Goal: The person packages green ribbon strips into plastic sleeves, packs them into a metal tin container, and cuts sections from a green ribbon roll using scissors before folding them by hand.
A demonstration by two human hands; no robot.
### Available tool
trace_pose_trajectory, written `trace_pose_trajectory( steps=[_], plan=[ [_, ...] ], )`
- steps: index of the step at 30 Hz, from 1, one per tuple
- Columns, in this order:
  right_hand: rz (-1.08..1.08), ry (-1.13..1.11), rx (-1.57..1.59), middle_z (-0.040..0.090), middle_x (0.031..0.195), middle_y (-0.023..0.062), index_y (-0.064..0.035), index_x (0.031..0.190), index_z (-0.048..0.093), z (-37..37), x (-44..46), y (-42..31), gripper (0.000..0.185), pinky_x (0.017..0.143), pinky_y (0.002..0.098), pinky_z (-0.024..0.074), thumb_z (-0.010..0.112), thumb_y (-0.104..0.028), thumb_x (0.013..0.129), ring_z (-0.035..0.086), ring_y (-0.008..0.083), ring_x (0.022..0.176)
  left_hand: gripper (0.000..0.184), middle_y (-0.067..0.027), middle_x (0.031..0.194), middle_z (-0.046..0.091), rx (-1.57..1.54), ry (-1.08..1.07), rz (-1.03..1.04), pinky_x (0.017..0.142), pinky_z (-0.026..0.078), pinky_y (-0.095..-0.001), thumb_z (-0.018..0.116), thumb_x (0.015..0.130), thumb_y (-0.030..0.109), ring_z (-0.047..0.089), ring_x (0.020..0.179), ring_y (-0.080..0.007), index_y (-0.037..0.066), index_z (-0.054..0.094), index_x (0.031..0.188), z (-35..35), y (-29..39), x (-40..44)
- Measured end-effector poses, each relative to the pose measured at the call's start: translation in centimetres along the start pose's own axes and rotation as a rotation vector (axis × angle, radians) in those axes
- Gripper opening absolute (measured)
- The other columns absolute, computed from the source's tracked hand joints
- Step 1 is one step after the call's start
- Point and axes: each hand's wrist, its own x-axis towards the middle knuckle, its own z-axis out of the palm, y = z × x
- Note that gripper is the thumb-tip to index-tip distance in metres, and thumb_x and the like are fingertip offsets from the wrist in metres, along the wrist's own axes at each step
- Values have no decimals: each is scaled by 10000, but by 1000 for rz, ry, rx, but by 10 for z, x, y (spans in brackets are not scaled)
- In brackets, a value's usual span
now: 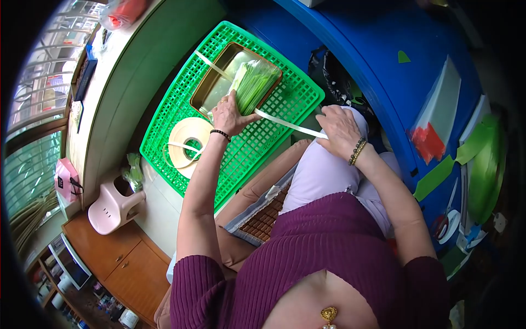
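Observation:
A bundle of long green stems in clear plastic (255,85) lies across a brown-rimmed tray (223,59). My left hand (231,115) is on the near end of this bundle, thumb on one side and fingers on the other. A white flat strip (290,125) passes under the bundle; its far end (211,63) sticks out over the tray's other side. My right hand (341,131), by my knee, pinches the strip's near end between thumb and fingers. Beside my left wrist lies a roll of cream-coloured strip (179,143) with a loose curl hanging from it.
The tray and roll rest on an upturned green plastic basket (296,90). To the right stands a blue table (378,60) with plastic sleeves, green pieces and scissors (451,197). A pink stool (112,208) and a wooden cabinet (131,268) are at left.

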Motion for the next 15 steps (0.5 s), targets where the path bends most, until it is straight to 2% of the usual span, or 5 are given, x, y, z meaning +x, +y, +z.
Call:
trace_pose_trajectory(
  steps=[2,3,8,12,15],
  plan=[
    [-95,217,56,527,1094,112,-13,1041,562,-5,16,-14,495,875,391,357,732,-216,622,471,269,1044,1028,-225,1164,534,-33,-6,-13,885,414,-472,688,567,694,524,1095,-344,3,418,1278,-6,-10,11],
    [-87,152,87,517,1112,118,-9,1101,524,-8,22,-22,553,892,389,351,728,-229,636,468,270,1048,986,-231,1160,534,-120,17,15,896,421,-445,666,599,696,525,1087,-348,3,441,1264,-6,-17,18],
    [-74,121,266,494,1164,157,-1,1158,478,26,52,-43,547,826,416,441,704,-207,704,545,312,970,953,-245,1169,520,-364,-57,-46,926,426,-399,657,644,672,518,1092,-352,-16,439,1266,-24,-32,42],
    [27,290,426,405,1290,173,-17,1292,359,51,74,-39,675,798,391,479,692,-137,716,585,292,896,1055,-253,1196,492,-278,-23,55,946,422,-407,752,564,625,502,1121,-351,-48,381,1287,-21,-31,41],
    [156,377,638,365,1341,162,-48,1362,278,53,92,-36,797,779,337,483,701,-86,687,592,204,761,1197,-260,1203,483,-161,-25,119,953,412,-425,807,439,619,481,1142,-372,-35,323,1318,-16,-23,34]
  ],
)
